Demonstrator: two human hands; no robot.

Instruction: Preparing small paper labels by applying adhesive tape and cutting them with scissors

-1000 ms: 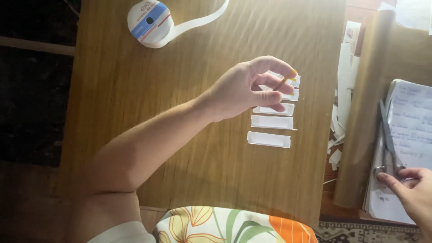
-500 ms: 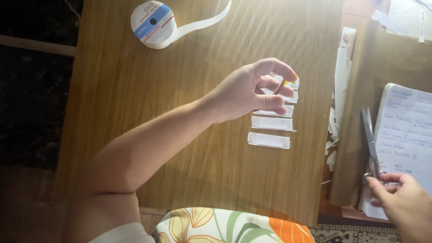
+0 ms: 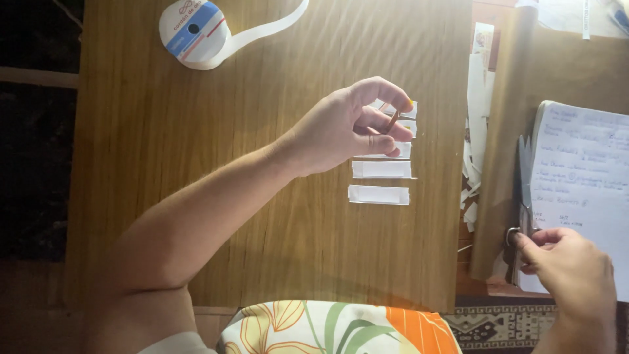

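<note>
Left hand (image 3: 350, 131) above wooden table (image 3: 196, 196), fingers pinching thin brown stick (image 3: 392, 121) over top of column of cut white strips (image 3: 380, 182). Right hand (image 3: 570, 272) right of table, fingertips closed on handles of scissors (image 3: 524, 190) lying beside open notebook (image 3: 580, 177). Step, as judged: strip preparation, scissors being picked up. Ribbon spool (image 3: 193, 33) at table's far left; paper offcuts (image 3: 475, 131) and brown roll (image 3: 504, 131) crowd table's right edge.

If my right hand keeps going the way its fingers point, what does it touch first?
Probably nothing new: the right hand already has its fingertips on the handles of the scissors, which lie against the notebook.
</note>
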